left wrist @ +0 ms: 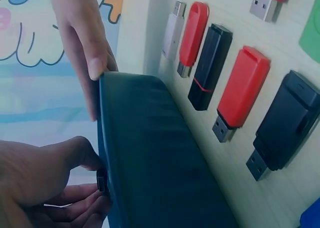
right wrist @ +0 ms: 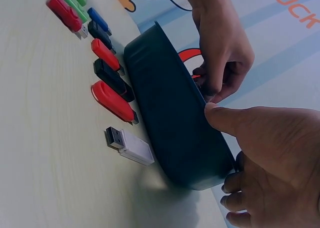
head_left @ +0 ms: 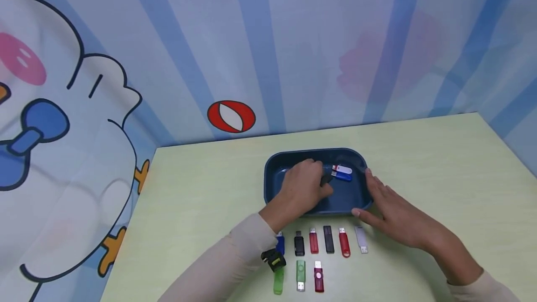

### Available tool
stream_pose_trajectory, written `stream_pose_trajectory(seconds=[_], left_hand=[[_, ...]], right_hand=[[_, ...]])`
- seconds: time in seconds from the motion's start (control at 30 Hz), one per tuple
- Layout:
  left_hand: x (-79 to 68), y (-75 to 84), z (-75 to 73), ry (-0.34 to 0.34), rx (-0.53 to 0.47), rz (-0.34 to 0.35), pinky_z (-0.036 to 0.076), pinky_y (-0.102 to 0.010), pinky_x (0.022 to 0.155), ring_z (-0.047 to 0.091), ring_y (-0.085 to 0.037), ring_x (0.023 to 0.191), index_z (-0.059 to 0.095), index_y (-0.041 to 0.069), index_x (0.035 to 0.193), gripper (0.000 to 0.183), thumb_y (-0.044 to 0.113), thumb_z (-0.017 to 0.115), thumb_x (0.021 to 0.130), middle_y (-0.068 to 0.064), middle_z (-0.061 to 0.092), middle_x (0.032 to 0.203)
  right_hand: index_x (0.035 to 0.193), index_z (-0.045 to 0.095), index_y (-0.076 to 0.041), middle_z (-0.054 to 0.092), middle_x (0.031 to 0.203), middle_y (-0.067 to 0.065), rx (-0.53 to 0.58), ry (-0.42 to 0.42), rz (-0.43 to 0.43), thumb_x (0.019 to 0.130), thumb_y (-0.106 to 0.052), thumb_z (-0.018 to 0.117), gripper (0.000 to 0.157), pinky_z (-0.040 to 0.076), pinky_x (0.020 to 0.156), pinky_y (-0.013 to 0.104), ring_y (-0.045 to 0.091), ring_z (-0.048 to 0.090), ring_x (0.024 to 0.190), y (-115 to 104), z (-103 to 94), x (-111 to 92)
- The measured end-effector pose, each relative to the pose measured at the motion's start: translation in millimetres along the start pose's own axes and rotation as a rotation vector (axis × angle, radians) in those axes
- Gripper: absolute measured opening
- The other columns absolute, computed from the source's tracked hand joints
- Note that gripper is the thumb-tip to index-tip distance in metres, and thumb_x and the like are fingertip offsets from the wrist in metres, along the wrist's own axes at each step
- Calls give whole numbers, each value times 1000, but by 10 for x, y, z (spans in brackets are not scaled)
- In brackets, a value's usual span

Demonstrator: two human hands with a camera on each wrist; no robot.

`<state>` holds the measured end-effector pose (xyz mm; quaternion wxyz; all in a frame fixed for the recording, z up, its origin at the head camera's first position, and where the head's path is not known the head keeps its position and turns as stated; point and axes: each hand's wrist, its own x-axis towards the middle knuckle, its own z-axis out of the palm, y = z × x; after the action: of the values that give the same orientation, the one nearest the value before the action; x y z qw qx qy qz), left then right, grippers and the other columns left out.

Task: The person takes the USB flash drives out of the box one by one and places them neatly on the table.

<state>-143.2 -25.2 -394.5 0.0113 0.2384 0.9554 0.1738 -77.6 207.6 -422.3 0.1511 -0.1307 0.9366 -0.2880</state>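
A dark blue tray (head_left: pixel 272 162) holds a white USB stick (head_left: pixel 342 169) and a blue USB stick (head_left: pixel 342 176), side by side. My left hand (head_left: pixel 303 185) reaches over the near rim into it and pinches a black USB stick (head_left: pixel 326 179) between thumb and fingers. In the left wrist view only a dark end of that stick (left wrist: pixel 102 181) shows past the fingertips. At the tray's right near corner rests my right hand (head_left: pixel 396 216), its fingers straight along the end wall. Its thumb touches the near rim in the right wrist view.
In front of the tray lies a row of several USB sticks, among them a red one (head_left: pixel 344 243), a black one (head_left: pixel 329 239) and a white one (head_left: pixel 361 239). Nearer are a green stick (head_left: pixel 300 274) and a dark red stick (head_left: pixel 319 277). My left sleeve overlaps the row's left end.
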Motion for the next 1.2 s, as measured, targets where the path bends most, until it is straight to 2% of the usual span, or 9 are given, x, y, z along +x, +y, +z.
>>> stream_pose_trajectory(seconds=[0.37,0.57,0.7,0.93,1.2], left_hand=[[-158,46,-83,39,-19,21,36,-20,48,50,-10,60,59,12,77,25,23,75,92,0,53,73],[-280,85,-101,38,-13,1,36,-19,48,50,-10,61,62,12,77,26,26,76,93,1,53,72],[-343,137,-111,25,-17,-19,38,-18,50,51,-9,63,63,11,81,26,28,78,93,2,55,74],[-448,199,-143,22,-62,-33,43,-16,56,54,-7,68,71,7,97,27,31,82,92,2,61,82],[-597,261,-157,10,-96,-63,46,-15,59,55,-7,71,72,6,98,26,29,82,91,1,65,85]], right_hand=[[170,-3,-5,8,177,26,-17,18,-22,103,-61,59,107,23,122,71,54,17,160,6,-15,13],[170,-3,-5,9,176,26,-13,10,-10,103,-61,59,107,23,123,71,54,17,159,17,-3,7],[170,-3,-5,9,176,27,-25,8,-6,103,-62,59,108,23,122,71,55,18,159,15,-8,2],[170,-3,-4,8,176,27,-19,10,-11,103,-60,59,107,22,123,71,55,17,159,11,-29,7],[170,-4,-5,8,176,28,-10,7,-6,103,-61,59,107,21,123,72,55,17,159,21,-21,12]])
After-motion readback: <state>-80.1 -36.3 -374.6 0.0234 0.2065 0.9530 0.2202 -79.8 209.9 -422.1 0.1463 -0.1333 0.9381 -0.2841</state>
